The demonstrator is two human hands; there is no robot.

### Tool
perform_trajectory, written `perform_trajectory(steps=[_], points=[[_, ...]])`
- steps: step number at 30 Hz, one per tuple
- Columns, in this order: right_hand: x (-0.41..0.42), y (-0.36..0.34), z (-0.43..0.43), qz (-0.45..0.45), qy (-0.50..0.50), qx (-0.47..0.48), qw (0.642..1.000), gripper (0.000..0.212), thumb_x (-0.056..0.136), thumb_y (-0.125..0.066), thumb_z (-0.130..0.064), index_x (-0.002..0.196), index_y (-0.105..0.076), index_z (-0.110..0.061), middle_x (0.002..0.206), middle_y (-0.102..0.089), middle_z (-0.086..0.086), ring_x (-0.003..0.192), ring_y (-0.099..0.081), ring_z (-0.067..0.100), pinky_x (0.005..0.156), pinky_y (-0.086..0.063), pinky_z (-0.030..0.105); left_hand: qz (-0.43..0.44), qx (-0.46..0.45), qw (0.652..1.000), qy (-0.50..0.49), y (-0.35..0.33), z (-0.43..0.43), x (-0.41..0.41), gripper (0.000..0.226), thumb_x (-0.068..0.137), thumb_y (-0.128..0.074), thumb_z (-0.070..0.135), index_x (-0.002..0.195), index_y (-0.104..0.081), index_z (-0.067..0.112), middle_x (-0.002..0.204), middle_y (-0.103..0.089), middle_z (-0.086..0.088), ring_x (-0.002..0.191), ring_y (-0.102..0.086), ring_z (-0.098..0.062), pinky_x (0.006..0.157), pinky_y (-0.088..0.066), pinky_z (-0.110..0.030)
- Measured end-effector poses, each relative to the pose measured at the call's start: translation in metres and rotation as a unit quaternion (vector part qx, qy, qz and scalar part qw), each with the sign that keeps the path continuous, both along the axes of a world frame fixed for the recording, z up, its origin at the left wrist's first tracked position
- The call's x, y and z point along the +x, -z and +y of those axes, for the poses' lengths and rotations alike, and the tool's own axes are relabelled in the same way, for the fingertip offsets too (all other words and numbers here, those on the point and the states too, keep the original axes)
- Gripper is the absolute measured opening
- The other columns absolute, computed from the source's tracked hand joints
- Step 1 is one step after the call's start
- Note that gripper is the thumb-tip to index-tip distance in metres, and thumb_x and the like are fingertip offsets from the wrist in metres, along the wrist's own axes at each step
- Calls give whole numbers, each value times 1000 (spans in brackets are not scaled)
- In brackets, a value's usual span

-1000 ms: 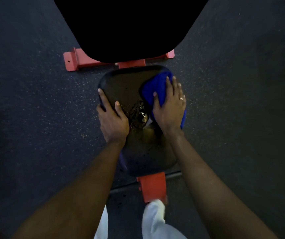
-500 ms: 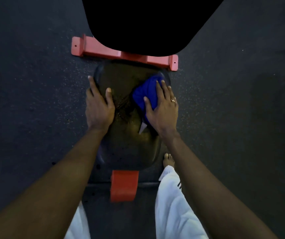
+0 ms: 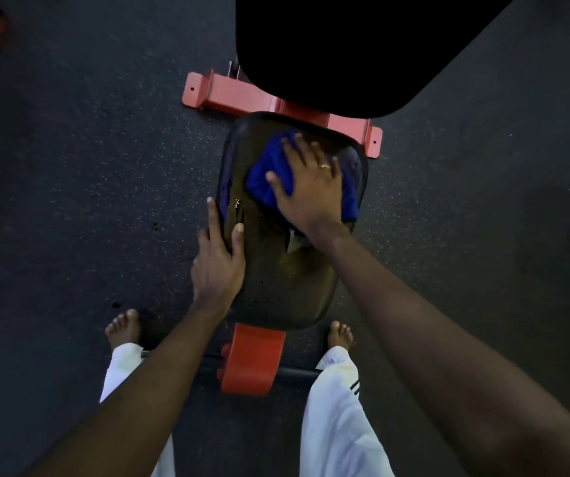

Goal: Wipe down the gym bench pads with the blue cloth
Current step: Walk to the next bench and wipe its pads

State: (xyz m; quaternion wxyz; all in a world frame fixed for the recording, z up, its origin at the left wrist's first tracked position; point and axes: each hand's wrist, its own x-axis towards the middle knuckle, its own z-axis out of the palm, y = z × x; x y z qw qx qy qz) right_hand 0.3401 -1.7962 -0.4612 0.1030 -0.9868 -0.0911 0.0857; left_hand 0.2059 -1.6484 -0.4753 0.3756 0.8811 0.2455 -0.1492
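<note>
While the right hand (image 3: 311,187) presses the blue cloth (image 3: 270,177) flat-palmed onto the seat pad's (image 3: 287,287) far end, the left hand (image 3: 218,263) grips its edge; its near end and the back pad (image 3: 345,46) beyond look unwiped.

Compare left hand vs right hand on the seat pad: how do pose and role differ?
The left hand grips the left edge of the seat pad, fingers wrapped over the side; the right hand lies flat on top, fingers spread. The left hand holds nothing; the right presses the blue cloth onto the pad. Only the right wears a ring. Both touch the same pad.
</note>
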Motion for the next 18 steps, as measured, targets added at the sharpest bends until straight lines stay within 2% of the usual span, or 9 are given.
perform_trajectory(steps=[2, 5, 7, 10, 12, 15, 18], points=[[-2, 4, -6, 1, -48, -4, 999, 65, 101, -39, -56, 159, -29, -27, 166, -27, -1, 153, -23, 26, 123, -19, 57, -2, -13, 1000, -7, 3, 2, 0, 68, 105, -29, 60, 162, 5, 42, 160, -31, -13, 127, -52, -48, 99, -44, -59], [3, 7, -33, -21, 65, 12, 998, 64, 102, -40, -55, 157, -33, -23, 164, -31, 3, 152, -26, 28, 121, -25, 56, -68, -10, 998, 17, 9, 4, -3, 70, 107, -30, 55, 165, -6, 25, 165, -23, -14, 145, -37, -38, 111, -41, -56], [0, 9, -41, -32, 144, 21, 989, 66, 101, -40, -56, 157, -33, -22, 164, -31, 4, 151, -29, 29, 118, -30, 56, -114, 10, 992, 58, 14, 5, -6, 70, 108, -36, 47, 164, -12, 13, 168, -18, -14, 152, -26, -31, 119, -35, -49], [3, 7, -19, -26, 195, 19, 980, 73, 98, -40, -63, 157, -31, -21, 165, -29, 5, 151, -28, 30, 120, -25, 58, -119, 7, 990, 74, 17, 7, -7, 72, 108, -40, 45, 164, -11, 11, 170, -13, -12, 154, -23, -29, 119, -33, -44], [14, 5, 2, -24, 171, 1, 985, 76, 97, -36, -69, 157, -31, -22, 164, -30, 5, 150, -28, 31, 121, -22, 57, -105, 5, 992, 74, 16, 7, -10, 73, 108, -40, 47, 164, -9, 12, 170, -12, -14, 153, -26, -32, 116, -36, -46], [28, 4, 32, -38, 88, -35, 995, 78, 96, -34, -71, 157, -33, -22, 163, -34, 5, 148, -32, 30, 120, -25, 56, -90, 4, 994, 62, 16, 7, -17, 75, 107, -40, 49, 164, -9, 12, 168, -18, -18, 149, -33, -36, 111, -42, -48], [38, 6, 56, -37, 46, -69, 996, 79, 95, -36, -72, 156, -34, -22, 161, -36, 5, 146, -36, 29, 119, -27, 55, -79, 5, 995, 54, 16, 6, -19, 75, 107, -38, 51, 164, -8, 12, 166, -22, -18, 146, -38, -36, 110, -44, -49]])
